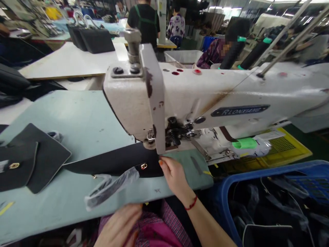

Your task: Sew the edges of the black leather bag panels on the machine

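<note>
The right hand (pixel 176 175) pinches the black piece (pixel 115 159) by its end, under the sewing machine (pixel 190 92); the left hand (pixel 120 223) (blurred, grip unclear) could best steady its trailing length.

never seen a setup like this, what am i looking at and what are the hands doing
This single picture comes from a camera on a person's head, looking forward and down at their bare hands. The big white thing is a sewing machine. On the pale green table, below its left end, lies a long black piece with a gold-coloured clasp and a plastic-wrapped strap. The right hand is at the piece's right end. The left hand, blurred, is near the lap; whether it holds anything is unclear.
</note>
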`<state>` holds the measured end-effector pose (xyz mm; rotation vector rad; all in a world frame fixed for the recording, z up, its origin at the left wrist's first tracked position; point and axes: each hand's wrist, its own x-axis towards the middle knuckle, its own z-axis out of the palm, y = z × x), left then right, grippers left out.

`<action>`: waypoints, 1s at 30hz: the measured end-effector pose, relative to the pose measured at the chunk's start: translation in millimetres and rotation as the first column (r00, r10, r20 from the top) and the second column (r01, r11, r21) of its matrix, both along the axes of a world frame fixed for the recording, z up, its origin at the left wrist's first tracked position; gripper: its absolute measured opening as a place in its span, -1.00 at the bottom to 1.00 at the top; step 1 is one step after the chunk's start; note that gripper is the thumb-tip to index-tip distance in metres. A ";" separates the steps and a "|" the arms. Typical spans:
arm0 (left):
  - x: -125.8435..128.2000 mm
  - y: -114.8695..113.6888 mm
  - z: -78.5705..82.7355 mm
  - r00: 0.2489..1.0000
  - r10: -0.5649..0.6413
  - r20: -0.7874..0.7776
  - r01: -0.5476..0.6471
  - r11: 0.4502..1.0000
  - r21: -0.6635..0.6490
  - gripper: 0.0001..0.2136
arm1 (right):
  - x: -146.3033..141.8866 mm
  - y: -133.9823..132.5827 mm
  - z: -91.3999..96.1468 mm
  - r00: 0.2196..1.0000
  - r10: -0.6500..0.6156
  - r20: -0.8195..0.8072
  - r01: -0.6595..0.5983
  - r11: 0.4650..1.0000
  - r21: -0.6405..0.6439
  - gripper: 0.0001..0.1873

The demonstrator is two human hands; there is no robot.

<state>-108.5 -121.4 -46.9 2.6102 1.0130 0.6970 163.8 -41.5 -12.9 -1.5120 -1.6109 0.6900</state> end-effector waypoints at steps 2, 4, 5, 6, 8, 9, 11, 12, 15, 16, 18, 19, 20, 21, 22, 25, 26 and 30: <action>7.7 18.9 -20.6 0.968 0.249 0.029 -0.250 0.968 0.012 -0.21 | -9.3 4.7 1.9 0.990 0.020 -0.139 -0.026 0.999 -0.045 -0.65; 19.4 53.4 -24.3 0.927 0.365 0.090 -0.369 0.929 0.035 -0.16 | -16.4 7.1 0.7 0.976 0.008 -0.218 -0.022 0.998 -0.063 -0.62; 25.1 71.8 -21.2 0.931 0.348 0.107 -0.355 0.933 0.058 -0.14 | -19.2 7.4 -0.2 0.969 -0.009 -0.248 -0.007 0.998 -0.064 -0.60; 30.1 88.9 -15.8 0.939 0.316 0.135 -0.330 0.939 0.096 -0.14 | -21.5 7.3 -0.7 0.961 -0.024 -0.274 0.007 0.998 -0.064 -0.58; 36.2 115.4 -1.6 0.947 0.274 0.170 -0.301 0.940 0.162 -0.21 | -24.4 6.1 -0.2 0.945 -0.046 -0.323 0.023 0.997 -0.073 -0.56; 37.0 124.2 5.8 0.951 0.256 0.175 -0.288 0.938 0.190 -0.30 | -25.2 5.4 1.1 0.937 -0.053 -0.345 0.027 0.996 -0.082 -0.55; 35.3 134.1 19.1 0.967 0.205 0.154 -0.237 0.945 0.227 -0.52 | -25.4 4.0 5.0 0.924 -0.060 -0.378 0.020 0.994 -0.109 -0.55; 33.4 136.4 24.4 0.977 0.162 0.137 -0.191 0.952 0.239 -0.62 | -25.0 3.6 7.3 0.919 -0.062 -0.391 0.014 0.992 -0.124 -0.54; 27.8 139.0 34.1 0.994 0.021 0.106 -0.046 0.970 0.239 -0.75 | -23.2 3.4 12.3 0.908 -0.072 -0.414 0.008 0.988 -0.155 -0.54; 26.6 139.4 35.3 0.995 -0.010 0.101 -0.013 0.974 0.225 -0.76 | -22.7 3.6 13.0 0.904 -0.079 -0.419 0.012 0.987 -0.161 -0.54; 24.9 140.6 35.2 0.996 -0.037 0.081 0.023 0.985 0.171 -0.76 | -22.0 4.1 13.0 0.901 -0.090 -0.424 0.016 0.985 -0.173 -0.54; 24.0 141.5 34.2 0.996 -0.039 0.074 0.028 0.989 0.142 -0.76 | -21.9 4.4 12.6 0.901 -0.093 -0.424 0.017 0.984 -0.179 -0.54; 22.9 142.7 32.9 0.997 -0.041 0.068 0.032 0.992 0.120 -0.75 | -21.8 4.6 12.1 0.901 -0.094 -0.422 0.016 0.983 -0.185 -0.54; 21.3 144.5 31.4 0.997 -0.047 0.068 0.039 0.993 0.113 -0.75 | -21.8 4.8 11.5 0.902 -0.096 -0.422 0.016 0.982 -0.190 -0.54; 19.1 147.0 29.9 0.997 -0.052 0.061 0.045 0.993 0.112 -0.74 | -21.7 5.1 11.0 0.902 -0.098 -0.421 0.015 0.981 -0.195 -0.53; 10.3 158.8 25.8 0.991 -0.135 -0.004 0.135 0.982 0.134 -0.74 | -21.5 7.0 10.1 0.897 -0.096 -0.431 0.007 0.979 -0.203 -0.54; 7.5 163.2 24.9 0.984 -0.176 -0.033 0.179 0.974 0.137 -0.73 | -21.3 8.2 9.9 0.896 -0.096 -0.433 0.007 0.979 -0.202 -0.54; 6.6 171.3 28.1 0.978 -0.203 -0.051 0.208 0.968 0.139 -0.76 | -20.9 15.8 10.3 0.905 -0.100 -0.414 0.025 0.983 -0.182 -0.55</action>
